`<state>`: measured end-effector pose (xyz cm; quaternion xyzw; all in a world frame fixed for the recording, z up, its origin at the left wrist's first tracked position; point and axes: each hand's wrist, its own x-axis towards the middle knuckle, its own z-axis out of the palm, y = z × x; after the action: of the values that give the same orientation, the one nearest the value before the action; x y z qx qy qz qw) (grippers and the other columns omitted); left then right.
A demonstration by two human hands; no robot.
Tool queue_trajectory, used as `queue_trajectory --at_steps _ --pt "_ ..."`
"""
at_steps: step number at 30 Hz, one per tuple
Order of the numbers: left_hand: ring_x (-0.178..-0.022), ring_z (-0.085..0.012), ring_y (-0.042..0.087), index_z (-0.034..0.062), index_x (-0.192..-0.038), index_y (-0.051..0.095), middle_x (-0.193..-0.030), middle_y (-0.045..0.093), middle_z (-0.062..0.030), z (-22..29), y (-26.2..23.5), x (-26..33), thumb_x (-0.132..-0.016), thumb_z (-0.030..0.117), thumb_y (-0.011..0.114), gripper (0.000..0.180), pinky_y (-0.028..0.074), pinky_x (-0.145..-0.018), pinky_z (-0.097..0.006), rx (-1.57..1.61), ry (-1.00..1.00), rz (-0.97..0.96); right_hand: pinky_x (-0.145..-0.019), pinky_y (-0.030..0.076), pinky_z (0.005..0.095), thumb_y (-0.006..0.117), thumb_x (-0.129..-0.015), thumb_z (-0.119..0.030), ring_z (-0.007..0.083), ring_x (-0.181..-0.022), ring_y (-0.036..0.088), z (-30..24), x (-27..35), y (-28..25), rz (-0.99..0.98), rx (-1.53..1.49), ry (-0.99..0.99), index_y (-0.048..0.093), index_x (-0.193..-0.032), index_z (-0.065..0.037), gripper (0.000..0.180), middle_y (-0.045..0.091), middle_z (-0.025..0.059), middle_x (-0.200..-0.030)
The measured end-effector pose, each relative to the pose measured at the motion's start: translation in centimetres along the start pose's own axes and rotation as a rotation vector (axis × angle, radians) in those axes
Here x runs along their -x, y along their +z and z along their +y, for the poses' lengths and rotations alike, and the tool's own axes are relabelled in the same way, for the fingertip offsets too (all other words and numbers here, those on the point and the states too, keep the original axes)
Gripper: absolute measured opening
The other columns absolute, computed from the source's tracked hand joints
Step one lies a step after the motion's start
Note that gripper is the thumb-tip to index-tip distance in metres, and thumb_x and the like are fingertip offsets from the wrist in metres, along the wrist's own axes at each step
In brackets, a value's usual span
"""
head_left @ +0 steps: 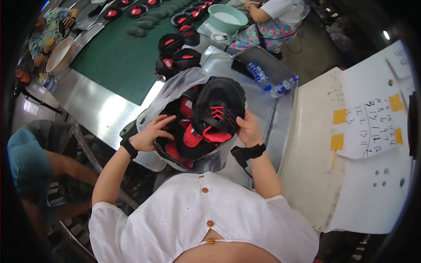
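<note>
A black shoe (218,103) with red laces and a red lining lies on top of several similar black-and-red shoes in a clear plastic bag (188,78). My right hand (250,129) grips its right side, thumb on the edge near the heel opening. At the bag's left side is my left hand (151,133), fingers bent and apart, beside a black-and-red shoe (169,147) lower in the bag. Its fingertips reach the dark shoe edges, and I see nothing pinched between them. The bag sits at the near edge of the metal table (103,103), close to my body.
More black-and-red shoes (177,55) stand beyond the bag along the green belt (118,57). Plastic bottles (258,75) lie in a tray to the right, beside a white panel (372,175). Two co-workers sit farther off near basins (227,18); another person's legs (70,166) are at left.
</note>
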<state>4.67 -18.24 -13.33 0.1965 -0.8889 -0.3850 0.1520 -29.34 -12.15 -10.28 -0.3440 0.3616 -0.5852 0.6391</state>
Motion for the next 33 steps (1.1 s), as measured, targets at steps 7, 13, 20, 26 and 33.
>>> queue_trajectory --at_steps 7,13,20,26,33 --pt "-0.128 -0.0363 0.026 0.0222 -0.092 0.07 -0.142 0.032 -0.0045 0.0 -1.6 -3.5 -0.053 0.024 0.074 0.04 0.032 -0.097 -0.049 -0.469 0.197 -0.526 -0.096 0.04 0.0384 0.06 -0.083 -0.015 0.0251 -0.108 0.053 0.5 0.9 -1.5 0.039 -0.323 -0.079 0.046 -0.122 -0.001 0.044 0.054 0.0119 -0.119" --pt "-0.124 -0.0327 0.035 0.0137 -0.128 0.046 -0.136 0.038 -0.0129 1.1 -3.3 -4.5 -0.061 0.022 0.074 0.074 0.033 -0.098 -0.045 0.015 0.142 -0.396 -0.098 0.039 0.0432 0.044 -0.092 -0.026 0.0285 -0.109 0.052 0.4 1.9 -3.5 -0.004 -0.616 -0.07 0.048 -0.121 -0.001 0.038 0.054 0.0134 -0.121" --pt "-0.122 -0.0226 0.038 0.006 -0.142 0.013 -0.134 0.036 -0.0134 6.7 -5.9 -10.2 -0.072 0.005 0.071 0.091 0.035 -0.098 -0.035 1.193 -0.467 0.091 -0.089 0.046 0.0382 0.044 -0.093 -0.026 0.0255 -0.103 0.056 1.7 -1.4 -1.9 -0.124 -0.64 0.029 0.054 -0.114 -0.002 0.033 0.058 0.0121 -0.112" --pt "-0.111 -0.0192 0.048 0.0019 -0.136 0.024 -0.121 0.047 -0.009 4.0 -5.5 -7.4 -0.068 -0.006 0.063 0.078 0.046 -0.084 -0.032 0.75 -0.125 0.575 -0.101 0.035 0.0445 0.041 -0.093 -0.03 0.0278 -0.116 0.047 -3.2 -3.7 -4.7 -0.018 -0.732 -0.251 0.045 -0.125 -0.003 0.042 0.05 0.0119 -0.126" --pt "-0.1 -0.0152 0.05 0.0113 -0.143 0.013 -0.12 0.048 -0.0093 4.7 -6.0 -3.0 -0.071 -0.006 0.054 0.084 0.048 -0.072 -0.026 0.87 -0.188 0.716 -0.098 0.036 0.0406 0.045 -0.093 -0.03 0.0233 -0.113 0.048 -3.2 -11.8 -10.2 0.263 -0.38 -0.193 0.047 -0.121 -0.002 0.04 0.054 0.0109 -0.12"
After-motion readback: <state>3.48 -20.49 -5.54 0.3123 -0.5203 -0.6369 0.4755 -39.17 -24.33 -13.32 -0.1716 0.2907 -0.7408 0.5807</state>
